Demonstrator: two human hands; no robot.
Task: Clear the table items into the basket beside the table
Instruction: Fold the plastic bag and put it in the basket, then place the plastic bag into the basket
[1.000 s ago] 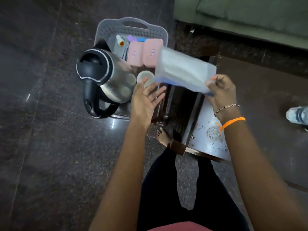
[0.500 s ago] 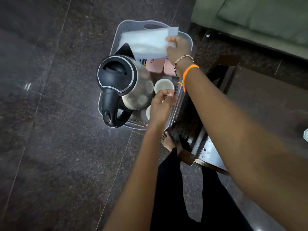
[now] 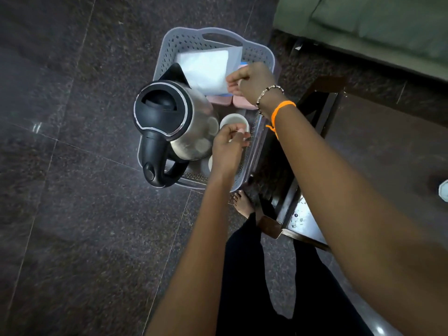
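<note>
A grey perforated basket [image 3: 169,44] stands on the dark floor beside the table [image 3: 303,224]. It holds a steel kettle [image 3: 169,117] with a black lid and handle, two pink boxes [image 3: 243,104] and a white cup [image 3: 234,120]. Another white cup [image 3: 210,163] shows partly under my left wrist. My right hand [image 3: 252,78] pinches a white plastic packet [image 3: 206,66] by its corner, low over the back of the basket and above the pink boxes. My left hand [image 3: 228,146] has its fingers curled at the white cup's near rim; whether they grip it is hidden.
A green sofa [image 3: 375,23] fills the top right. The dark wooden table frame runs along the basket's right side. My bare foot [image 3: 242,202] stands just in front of the basket. Open floor lies to the left.
My right hand carried the white packet from above the table leftward over the basket and lowered it toward the back. My left hand shifted from open near the kettle to curled at the white cup.
</note>
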